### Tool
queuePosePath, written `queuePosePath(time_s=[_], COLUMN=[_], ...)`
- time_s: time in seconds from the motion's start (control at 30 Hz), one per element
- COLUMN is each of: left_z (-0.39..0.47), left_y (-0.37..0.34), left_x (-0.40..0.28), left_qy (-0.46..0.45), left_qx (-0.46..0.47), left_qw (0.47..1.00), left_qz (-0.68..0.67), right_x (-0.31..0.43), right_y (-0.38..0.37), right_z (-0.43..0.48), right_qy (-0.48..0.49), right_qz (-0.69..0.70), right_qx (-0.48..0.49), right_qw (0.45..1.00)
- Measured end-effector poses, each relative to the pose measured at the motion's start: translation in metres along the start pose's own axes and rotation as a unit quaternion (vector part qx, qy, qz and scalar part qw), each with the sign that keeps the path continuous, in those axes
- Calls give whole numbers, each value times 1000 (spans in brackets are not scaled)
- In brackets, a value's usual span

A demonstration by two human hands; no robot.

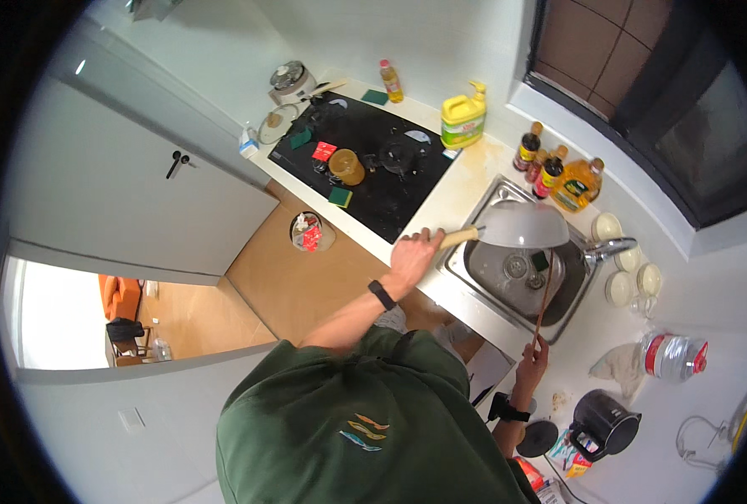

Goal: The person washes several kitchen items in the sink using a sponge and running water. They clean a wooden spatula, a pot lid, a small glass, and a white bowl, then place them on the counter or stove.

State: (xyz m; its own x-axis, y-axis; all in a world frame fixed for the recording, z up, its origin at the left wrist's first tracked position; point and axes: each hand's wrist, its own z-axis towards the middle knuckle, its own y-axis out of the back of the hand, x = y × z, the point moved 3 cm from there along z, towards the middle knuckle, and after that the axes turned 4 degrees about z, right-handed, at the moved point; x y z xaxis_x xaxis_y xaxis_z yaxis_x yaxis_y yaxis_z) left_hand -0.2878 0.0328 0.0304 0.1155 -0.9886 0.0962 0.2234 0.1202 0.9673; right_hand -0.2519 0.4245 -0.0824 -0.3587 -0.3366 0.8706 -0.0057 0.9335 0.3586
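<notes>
My left hand (pixel 416 252) is closed round the pale wooden handle of a pan (pixel 523 228), which is tilted over the far side of a steel sink (pixel 461 268). In my right hand (pixel 532 362) is a long, thin brown stick or utensil handle (pixel 544 299) that reaches up over the basin to the pan's near side; what its far end is, I cannot tell. A dark green scouring pad (pixel 540 261) shows near the drain, below the pan. The chrome faucet (pixel 609 249) stands just right of the pan.
Left of the sink, a black cooktop (pixel 405 195) holds an amber jar (pixel 347 167) and scouring pads. Sauce and oil bottles (pixel 576 186) stand behind the sink, bowls (pixel 619 288) to its right. Nearer are a black kettle (pixel 606 425) and a water jug (pixel 672 358). A waste bin (pixel 326 238) stands on the floor.
</notes>
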Motion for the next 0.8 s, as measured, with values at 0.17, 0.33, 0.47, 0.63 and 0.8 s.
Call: queuePosePath(time_s=[0.17,0.33,0.47,0.63,0.8], left_z=[-12,-18,-35,-41,-22], left_y=[-18,-38,-49,-57,-59], left_x=[17,44,74,104,95], left_qy=[-22,-57,-40,-48,-74], left_qx=[-44,-18,23,-43,-35], left_qw=[998,994,991,987,984], left_qz=[-41,-91,-124,-147,-159], right_x=[6,3,16,37,52], right_y=[-8,-35,-54,-78,-97], right_z=[-13,-30,-50,-60,-72], right_qy=[71,-13,-4,21,50], right_qz=[-19,-16,-76,-141,-166], right_qx=[-57,-74,-144,-175,-232], right_qw=[996,997,987,974,957])
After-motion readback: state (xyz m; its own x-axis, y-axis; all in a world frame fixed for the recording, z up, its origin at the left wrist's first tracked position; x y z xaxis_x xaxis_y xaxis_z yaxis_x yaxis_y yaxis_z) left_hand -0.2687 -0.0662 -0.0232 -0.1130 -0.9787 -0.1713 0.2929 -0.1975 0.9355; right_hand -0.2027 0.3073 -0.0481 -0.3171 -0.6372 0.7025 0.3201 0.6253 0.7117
